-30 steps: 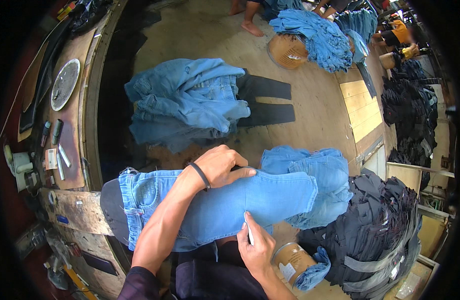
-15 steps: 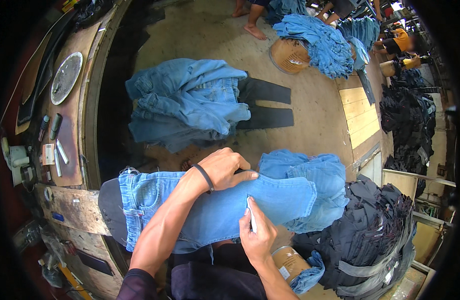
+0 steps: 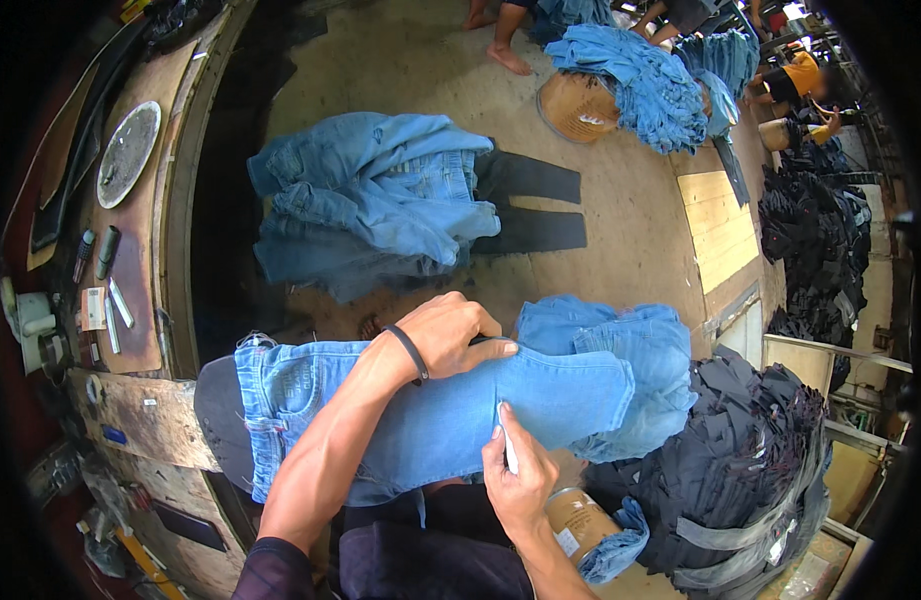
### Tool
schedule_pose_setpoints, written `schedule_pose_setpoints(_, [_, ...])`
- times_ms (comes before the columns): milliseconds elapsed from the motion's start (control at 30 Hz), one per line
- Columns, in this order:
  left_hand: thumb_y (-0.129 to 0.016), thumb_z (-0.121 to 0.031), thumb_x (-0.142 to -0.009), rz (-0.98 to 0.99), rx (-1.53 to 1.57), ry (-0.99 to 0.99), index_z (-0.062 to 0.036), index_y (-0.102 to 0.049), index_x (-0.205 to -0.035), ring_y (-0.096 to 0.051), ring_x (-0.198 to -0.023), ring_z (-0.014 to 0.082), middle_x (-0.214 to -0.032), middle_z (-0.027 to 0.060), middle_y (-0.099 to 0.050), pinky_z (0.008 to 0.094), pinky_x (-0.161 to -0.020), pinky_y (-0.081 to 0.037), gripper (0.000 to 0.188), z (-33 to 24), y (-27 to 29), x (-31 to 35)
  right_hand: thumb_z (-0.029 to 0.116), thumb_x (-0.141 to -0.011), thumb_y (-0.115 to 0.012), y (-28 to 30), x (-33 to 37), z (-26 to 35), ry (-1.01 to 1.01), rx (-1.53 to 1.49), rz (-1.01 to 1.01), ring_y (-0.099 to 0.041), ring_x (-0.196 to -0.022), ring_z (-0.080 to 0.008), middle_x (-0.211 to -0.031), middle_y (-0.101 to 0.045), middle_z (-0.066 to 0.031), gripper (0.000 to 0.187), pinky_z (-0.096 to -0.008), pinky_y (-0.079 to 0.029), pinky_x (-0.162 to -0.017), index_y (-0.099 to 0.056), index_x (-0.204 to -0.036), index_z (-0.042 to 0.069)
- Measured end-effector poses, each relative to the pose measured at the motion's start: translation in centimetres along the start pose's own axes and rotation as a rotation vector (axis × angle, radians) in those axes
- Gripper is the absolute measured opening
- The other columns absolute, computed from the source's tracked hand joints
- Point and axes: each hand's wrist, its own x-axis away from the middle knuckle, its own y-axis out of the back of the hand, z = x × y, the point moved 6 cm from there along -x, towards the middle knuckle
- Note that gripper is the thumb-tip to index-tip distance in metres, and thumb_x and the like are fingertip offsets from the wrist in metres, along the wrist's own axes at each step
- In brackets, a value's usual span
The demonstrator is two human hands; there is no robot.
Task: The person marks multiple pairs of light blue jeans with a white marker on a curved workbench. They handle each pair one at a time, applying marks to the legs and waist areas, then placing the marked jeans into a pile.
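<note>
Denim pile point(image 3: 635, 365) and black bundle point(image 3: 730, 470) sit beside light-blue jeans point(image 3: 420, 440); right hand point(image 3: 518, 482) pinches white stick point(image 3: 509, 452); left hand point(image 3: 442, 338) curls over edge, grip unclear.

A garment workshop, crowded with denim: blue jeans point(image 3: 430, 430) lie with a dark, round-ended board point(image 3: 220, 415) jutting from the waist at 8 o'clock, while a massive pile of dark cloth point(image 3: 725, 465) rises at 4 o'clock. A heap of blue denim point(image 3: 635, 85) tops a brown drum point(image 3: 575, 106) at 1 o'clock. A stained wooden bench point(image 3: 145, 258) stands at 9 o'clock; a person in orange point(image 3: 802, 75) appears at 2 o'clock.
</note>
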Motion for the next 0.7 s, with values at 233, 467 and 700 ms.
schedule_pose_setpoints(233, [-0.071,-0.038,-0.101,0.001,0.007,0.001,0.0011,-0.080,-0.091,-0.068,-0.075,0.0468,-0.077,0.0268,-0.069,0.0508,-0.067,-0.053,0.042,0.0,0.0,-0.1,-0.008,-0.088,-0.072,0.6,0.6,-0.2,-0.089,-0.033,0.005,-0.072,-0.065,-0.0284,-0.084,-0.075,-0.0191,0.038,-0.0379,-0.057,-0.061,-0.072,-0.126,-0.007])
schedule_pose_setpoints(467, [-0.071,-0.040,-0.101,0.027,-0.037,0.024,-0.0003,-0.080,-0.093,-0.069,-0.077,0.0460,-0.078,0.0262,-0.070,0.0508,-0.068,-0.054,0.041,0.2,-0.2,-0.1,-0.008,-0.087,-0.072,0.5,0.7,-0.3,-0.020,-0.023,-0.035,-0.074,-0.068,-0.0289,-0.086,-0.076,-0.0191,0.037,-0.0377,-0.058,-0.062,-0.073,-0.124,-0.008])
schedule_pose_setpoints(700, [-0.072,-0.040,-0.100,-0.085,-0.028,-0.014,-0.0023,-0.081,-0.092,-0.069,-0.077,0.0453,-0.077,0.0261,-0.070,0.0517,-0.068,-0.054,0.039,-0.4,0.1,0.3,-0.008,-0.088,-0.072,0.3,-0.3,0.3,-0.005,-0.052,-0.032,-0.076,-0.072,-0.0298,-0.097,-0.078,-0.0211,0.037,-0.0373,-0.060,-0.065,-0.072,-0.125,-0.008])
